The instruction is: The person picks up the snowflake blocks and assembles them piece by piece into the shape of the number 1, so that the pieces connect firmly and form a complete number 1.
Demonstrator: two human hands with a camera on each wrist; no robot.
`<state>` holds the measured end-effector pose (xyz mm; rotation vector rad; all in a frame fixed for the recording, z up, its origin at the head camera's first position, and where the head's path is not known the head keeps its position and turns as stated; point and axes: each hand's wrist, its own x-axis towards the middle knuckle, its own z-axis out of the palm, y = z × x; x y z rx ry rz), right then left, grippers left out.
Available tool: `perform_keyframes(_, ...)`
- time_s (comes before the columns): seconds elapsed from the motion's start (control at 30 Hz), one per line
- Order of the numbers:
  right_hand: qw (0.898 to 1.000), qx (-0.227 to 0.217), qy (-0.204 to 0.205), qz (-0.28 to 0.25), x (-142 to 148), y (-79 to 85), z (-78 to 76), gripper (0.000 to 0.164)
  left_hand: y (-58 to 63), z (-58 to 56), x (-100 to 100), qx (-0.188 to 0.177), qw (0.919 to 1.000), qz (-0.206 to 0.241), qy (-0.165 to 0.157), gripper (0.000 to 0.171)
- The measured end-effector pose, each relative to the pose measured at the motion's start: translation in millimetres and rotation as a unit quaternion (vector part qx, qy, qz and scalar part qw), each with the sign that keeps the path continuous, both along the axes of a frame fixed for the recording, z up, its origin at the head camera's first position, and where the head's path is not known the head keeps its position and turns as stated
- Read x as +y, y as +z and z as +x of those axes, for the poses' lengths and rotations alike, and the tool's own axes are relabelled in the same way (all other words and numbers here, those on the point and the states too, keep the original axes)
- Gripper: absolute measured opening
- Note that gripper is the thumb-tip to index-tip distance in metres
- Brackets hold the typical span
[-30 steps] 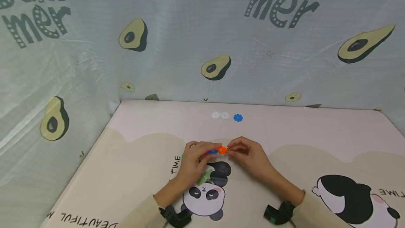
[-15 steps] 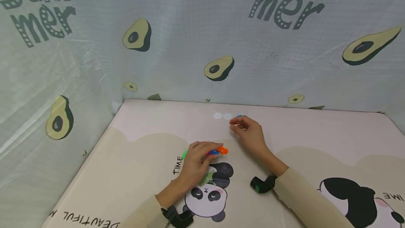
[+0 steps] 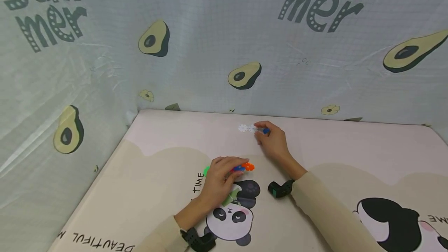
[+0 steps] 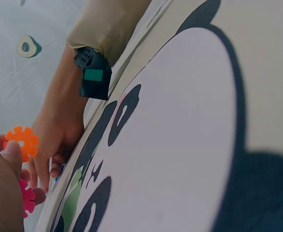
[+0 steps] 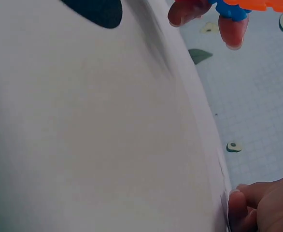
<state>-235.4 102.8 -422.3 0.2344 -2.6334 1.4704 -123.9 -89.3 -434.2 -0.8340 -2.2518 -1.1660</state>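
the left hand [image 3: 220, 178], in the lower middle of the head view, pinches a row of notched discs [image 3: 239, 168] between its thumb and fingers, which are bent and a disc's breadth apart. an orange disc [image 3: 250, 166] sticks out past the fingertips at the row's right end, a green disc [image 3: 206, 171] shows at the other side of the hand, and a pink disc [image 4: 27, 198] appears lower left in the left wrist view.

the right hand [image 3: 274, 143] is at the upper middle, right of centre, fingers bent, thumb and forefinger parted at two white discs [image 3: 243, 128]; whether it pinches one cannot be told. a loose blue disc [image 3: 266, 131] shows between its fingers. a panda print [image 3: 229, 223] lies below the left hand on the pale tabletop [image 3: 168, 197].
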Motion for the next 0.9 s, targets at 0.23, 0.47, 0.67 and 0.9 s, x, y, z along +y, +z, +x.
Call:
perform_keyframes(0.23, 0.999, -0.004, 0.019, 0.042, -1.9, 0.6, -6.5, 0.034, -0.5, -0.2, 0.4, 0.002, 1.0, -0.005, 0.006, 0.036)
perform_keyframes(0.47, 0.998, 0.004, 0.022, 0.065, -2.2, -0.1, -7.5, 0.03, 0.2, 0.0, 1.2, -0.008, 0.9999, -0.007, 0.005, 0.035)
perform_keyframes(0.67, 0.996, 0.017, 0.033, 0.085, -0.6, -0.6, -7.7, 0.035, 1.2, 1.1, 1.1, -0.017, 0.9998, -0.005, 0.003, 0.035)
perform_keyframes(0.9, 0.995, 0.031, 0.041, 0.08, 0.9, -0.4, -6.3, 0.031, 2.2, 1.3, 0.8, -0.026, 0.9996, -0.005, 0.004, 0.034)
